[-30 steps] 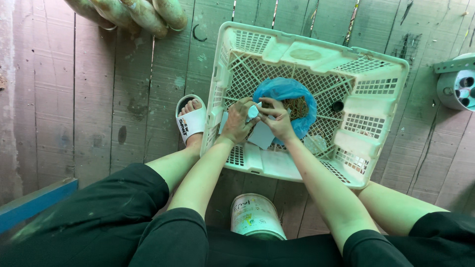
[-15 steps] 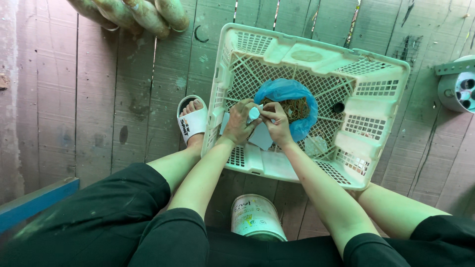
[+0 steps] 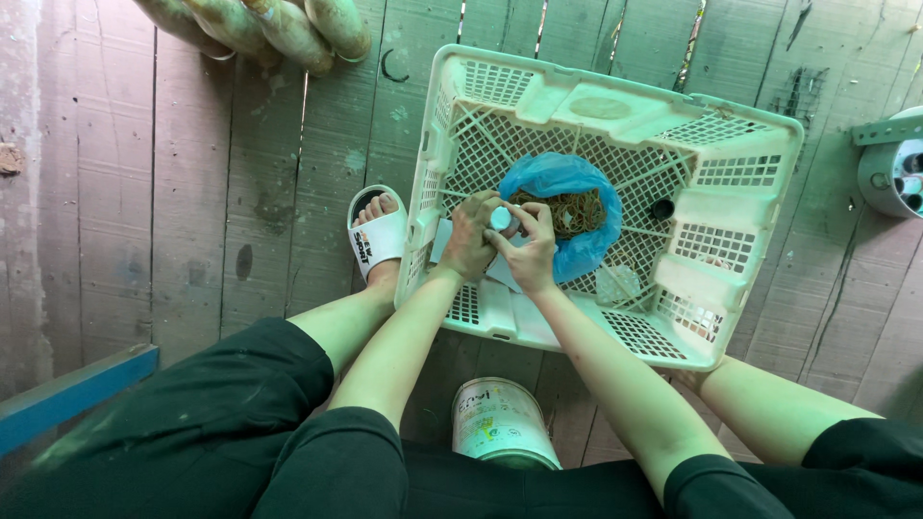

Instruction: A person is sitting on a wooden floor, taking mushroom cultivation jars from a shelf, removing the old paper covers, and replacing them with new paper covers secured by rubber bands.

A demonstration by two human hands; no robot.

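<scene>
Both hands meet over the white crate [image 3: 740, 154]: left hand [image 3: 468, 238] and right hand [image 3: 528, 248] closed on a small white capped bottle [image 3: 501, 219]. Bottle sits above the blue bag [image 3: 553, 175] of brownish strands. Best to steady the body, turn only the cap. Cap faces up; its long axis looks near-vertical, mostly hidden.

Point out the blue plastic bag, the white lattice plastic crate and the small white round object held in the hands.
blue plastic bag [image 3: 553, 175]: head view, on its upper rim.
white lattice plastic crate [image 3: 601, 104]: head view, on the far wall's solid panel.
small white round object [image 3: 501, 218]: head view, on its visible top between both hands.
</scene>
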